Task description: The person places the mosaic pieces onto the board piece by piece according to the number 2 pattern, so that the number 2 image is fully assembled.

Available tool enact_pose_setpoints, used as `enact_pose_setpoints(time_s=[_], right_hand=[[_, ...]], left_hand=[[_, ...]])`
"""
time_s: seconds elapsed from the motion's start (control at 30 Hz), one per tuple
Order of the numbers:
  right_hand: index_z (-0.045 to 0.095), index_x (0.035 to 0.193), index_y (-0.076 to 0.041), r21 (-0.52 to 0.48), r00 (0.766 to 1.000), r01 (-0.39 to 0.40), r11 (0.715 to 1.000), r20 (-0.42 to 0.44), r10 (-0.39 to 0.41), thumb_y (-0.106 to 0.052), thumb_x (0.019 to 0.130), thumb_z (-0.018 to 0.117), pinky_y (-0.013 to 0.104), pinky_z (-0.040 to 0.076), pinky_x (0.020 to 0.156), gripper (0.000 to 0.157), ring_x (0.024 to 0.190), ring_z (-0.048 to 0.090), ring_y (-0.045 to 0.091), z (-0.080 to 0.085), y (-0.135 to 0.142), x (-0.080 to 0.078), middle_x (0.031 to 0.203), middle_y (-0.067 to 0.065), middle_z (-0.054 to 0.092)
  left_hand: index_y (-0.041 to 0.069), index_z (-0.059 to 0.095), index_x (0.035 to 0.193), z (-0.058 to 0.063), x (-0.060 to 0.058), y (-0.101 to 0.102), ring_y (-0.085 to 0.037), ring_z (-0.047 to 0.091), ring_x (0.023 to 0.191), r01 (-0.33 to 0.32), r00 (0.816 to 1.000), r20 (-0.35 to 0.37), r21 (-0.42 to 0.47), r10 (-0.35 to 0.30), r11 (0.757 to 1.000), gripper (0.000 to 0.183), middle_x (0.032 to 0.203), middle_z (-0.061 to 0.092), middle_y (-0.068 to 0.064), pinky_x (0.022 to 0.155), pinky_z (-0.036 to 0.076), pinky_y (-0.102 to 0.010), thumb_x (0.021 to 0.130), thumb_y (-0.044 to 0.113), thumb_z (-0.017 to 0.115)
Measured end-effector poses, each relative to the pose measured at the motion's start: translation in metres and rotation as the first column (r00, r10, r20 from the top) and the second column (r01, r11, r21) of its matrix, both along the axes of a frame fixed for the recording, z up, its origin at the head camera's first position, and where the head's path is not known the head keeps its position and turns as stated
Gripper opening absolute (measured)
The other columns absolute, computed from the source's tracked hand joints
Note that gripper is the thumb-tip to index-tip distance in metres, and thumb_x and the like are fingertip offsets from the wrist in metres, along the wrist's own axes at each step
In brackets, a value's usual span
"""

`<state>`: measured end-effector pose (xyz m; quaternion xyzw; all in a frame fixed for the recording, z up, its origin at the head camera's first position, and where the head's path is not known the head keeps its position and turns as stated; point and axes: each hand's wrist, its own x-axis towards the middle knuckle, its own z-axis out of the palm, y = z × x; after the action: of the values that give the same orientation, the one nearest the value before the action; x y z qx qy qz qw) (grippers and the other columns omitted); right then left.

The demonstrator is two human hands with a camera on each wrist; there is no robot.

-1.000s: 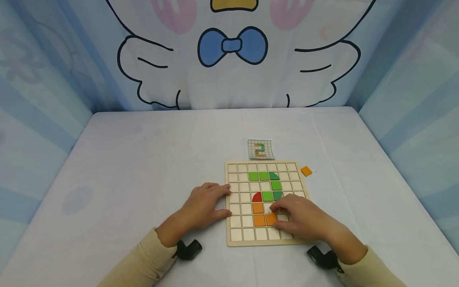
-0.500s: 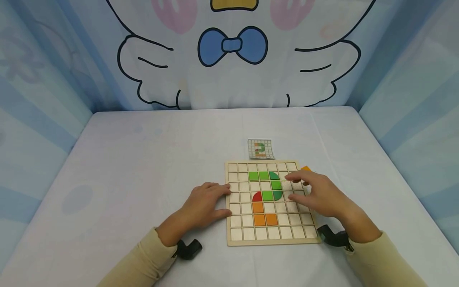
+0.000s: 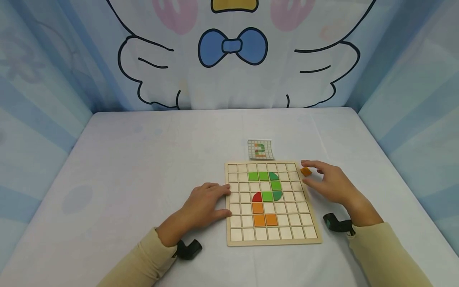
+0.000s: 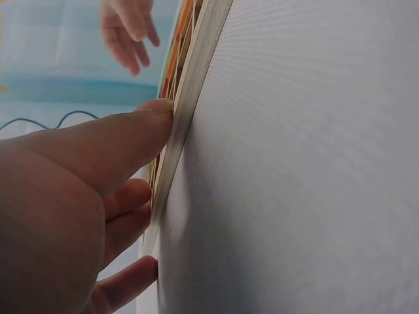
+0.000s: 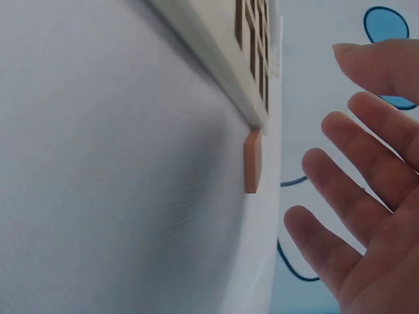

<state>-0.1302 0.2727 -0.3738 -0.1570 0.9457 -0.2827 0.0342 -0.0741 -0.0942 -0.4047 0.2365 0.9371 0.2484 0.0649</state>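
A wooden grid board point(image 3: 274, 242) lies on the table with green, red and orange tiles set in its cells. At its left edge rests my left hand point(image 3: 202, 205); in the left wrist view the thumb point(image 4: 141, 127) touches the board's side. My right hand point(image 3: 333, 185) is over the far right corner, thumb and fingers apart around a loose orange square tile point(image 3: 306, 171). The right wrist view shows this tile point(image 5: 253, 161) lying on the cloth against the board's corner, with the spread fingers point(image 5: 347, 190) off it and holding nothing.
A small card point(image 3: 260, 149) printed with a coloured pattern lies just beyond the board. White cloth covers the table point(image 3: 154, 151), and printed fabric walls stand at the back and sides. Black wrist cameras point(image 3: 337, 223) hang below each wrist.
My right hand has left the orange tile in the board's lower row and moved up and right to the loose tile. The lower-row tile stays in its cell. My left hand has not moved.
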Motion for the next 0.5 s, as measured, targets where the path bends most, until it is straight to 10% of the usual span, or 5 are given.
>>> enact_pose_setpoints(time_s=[0.5], right_hand=[[0.057,0.135,0.003,0.076,0.993,0.051,0.996,0.103,-0.059,-0.012,0.093,0.061,0.051,0.045,0.085,0.045,0.102,0.057,0.039,-0.013,0.006,-0.01,0.119,0.026,0.062]], left_hand=[[0.013,0.064,0.13,0.001,0.001,-0.001,-0.032,0.051,0.126,0.007,1.0,-0.003,0.007,-0.007,1.0,0.052,0.14,0.058,-0.004,0.1,0.04,-0.054,0.086,0.035,0.081]])
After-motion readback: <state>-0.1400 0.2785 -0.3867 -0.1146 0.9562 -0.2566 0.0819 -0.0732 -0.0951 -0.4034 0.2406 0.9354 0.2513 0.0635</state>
